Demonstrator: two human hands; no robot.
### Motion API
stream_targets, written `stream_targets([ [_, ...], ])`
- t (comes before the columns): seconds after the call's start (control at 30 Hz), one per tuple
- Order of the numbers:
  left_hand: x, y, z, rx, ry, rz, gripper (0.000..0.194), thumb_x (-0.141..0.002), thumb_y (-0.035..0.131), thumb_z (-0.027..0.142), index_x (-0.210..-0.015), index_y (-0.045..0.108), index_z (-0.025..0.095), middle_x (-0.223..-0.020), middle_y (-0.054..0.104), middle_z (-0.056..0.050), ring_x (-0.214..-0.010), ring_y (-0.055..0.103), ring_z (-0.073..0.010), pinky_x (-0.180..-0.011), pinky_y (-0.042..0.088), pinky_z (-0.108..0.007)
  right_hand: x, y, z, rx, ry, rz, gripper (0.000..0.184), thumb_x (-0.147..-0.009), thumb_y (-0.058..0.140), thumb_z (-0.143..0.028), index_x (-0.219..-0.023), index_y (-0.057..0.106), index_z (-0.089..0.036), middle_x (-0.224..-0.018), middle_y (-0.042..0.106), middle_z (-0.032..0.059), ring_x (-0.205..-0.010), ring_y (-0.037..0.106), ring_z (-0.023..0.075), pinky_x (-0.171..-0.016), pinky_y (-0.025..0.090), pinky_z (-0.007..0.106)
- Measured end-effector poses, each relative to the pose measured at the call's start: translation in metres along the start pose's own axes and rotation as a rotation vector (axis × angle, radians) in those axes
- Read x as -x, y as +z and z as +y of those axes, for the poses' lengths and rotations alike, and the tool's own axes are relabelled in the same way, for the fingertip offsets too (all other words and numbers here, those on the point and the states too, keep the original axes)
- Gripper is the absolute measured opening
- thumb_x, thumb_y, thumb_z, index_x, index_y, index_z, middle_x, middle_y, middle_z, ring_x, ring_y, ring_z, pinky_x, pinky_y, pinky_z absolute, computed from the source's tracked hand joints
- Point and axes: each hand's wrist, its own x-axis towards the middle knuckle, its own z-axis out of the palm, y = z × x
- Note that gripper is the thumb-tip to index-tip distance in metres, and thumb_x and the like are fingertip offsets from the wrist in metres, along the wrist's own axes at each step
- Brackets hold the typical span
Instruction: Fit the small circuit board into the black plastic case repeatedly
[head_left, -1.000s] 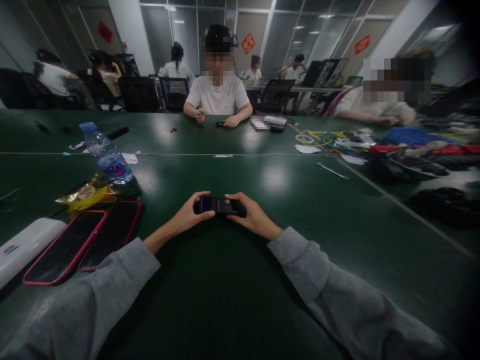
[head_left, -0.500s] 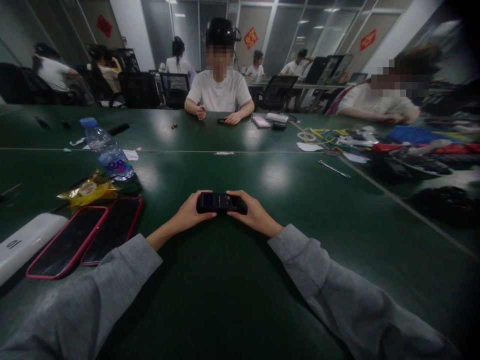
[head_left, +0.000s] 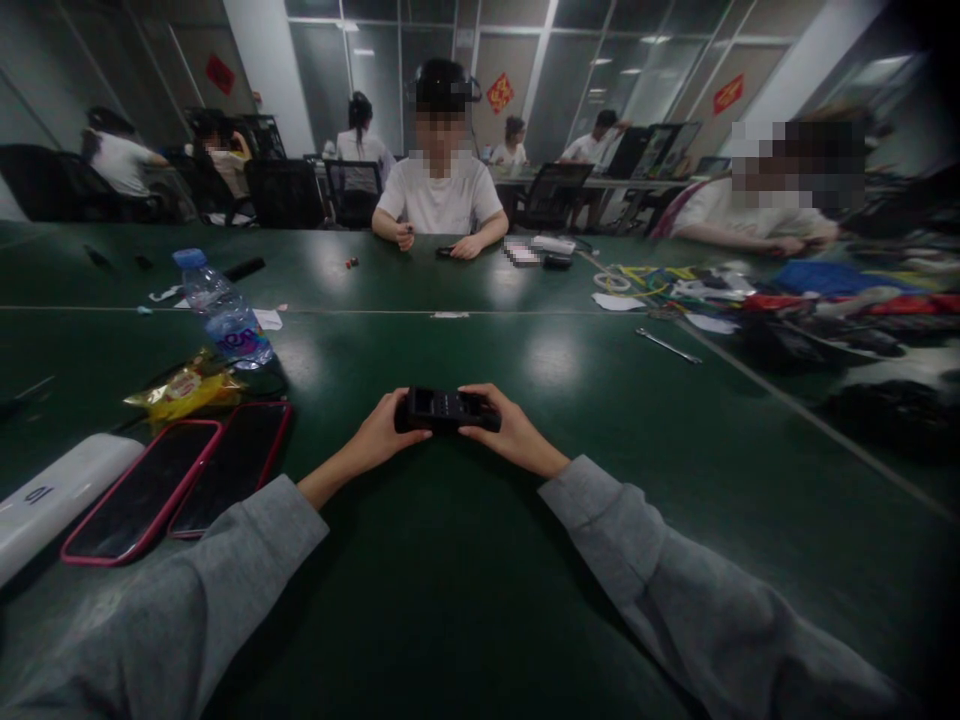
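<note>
Between my two hands is a small black handheld device (head_left: pixel 445 408) with a little dark screen on its left part and small light markings in the middle. My left hand (head_left: pixel 386 425) grips its left end, thumb along the near edge and fingers at the far side. The right end sits in my right hand (head_left: pixel 511 428), held the same way. It lies sideways, low over the green table (head_left: pixel 450 560) or on it; I cannot tell which.
On the left lie two red-edged phones (head_left: pixel 142 490), a white case-like object (head_left: pixel 64 500), a yellow wrapper (head_left: pixel 187 390) and a tilted water bottle (head_left: pixel 225 310). A wrench (head_left: pixel 667 346) and a cable pile (head_left: pixel 675 280) are at right. A person (head_left: pixel 440 195) sits opposite.
The view has shifted slightly, so the scene sits a little lower. The device has tilted a bit and its screen looks darker. Both hands keep their hold on it.
</note>
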Motion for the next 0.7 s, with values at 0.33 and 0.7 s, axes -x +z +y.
stream_targets([
  [0.33,0.0,-0.001,0.003,0.01,0.0,-0.006,0.065,-0.077,0.073,0.035,-0.133,0.045,0.021,-0.133,0.055,-0.012,-0.124,0.053,-0.0292,-0.105,0.041,-0.052,-0.008,-0.013,-0.013,-0.153,0.026,0.056,0.052,-0.08,0.073,-0.031,-0.126,0.049,-0.027,-0.125,0.057,0.0071,-0.12,0.056,0.0239,-0.107,0.044,0.049],
  [0.7,0.003,-0.005,0.013,-0.022,0.024,-0.042,0.062,-0.08,0.071,0.033,-0.135,0.044,0.025,-0.136,0.052,-0.011,-0.126,0.051,-0.0296,-0.105,0.04,-0.054,-0.01,-0.022,0.029,-0.047,0.166,0.363,0.054,-0.076,0.073,-0.032,-0.123,0.049,-0.023,-0.125,0.059,0.0095,-0.114,0.06,0.0263,-0.101,0.049,0.049],
])
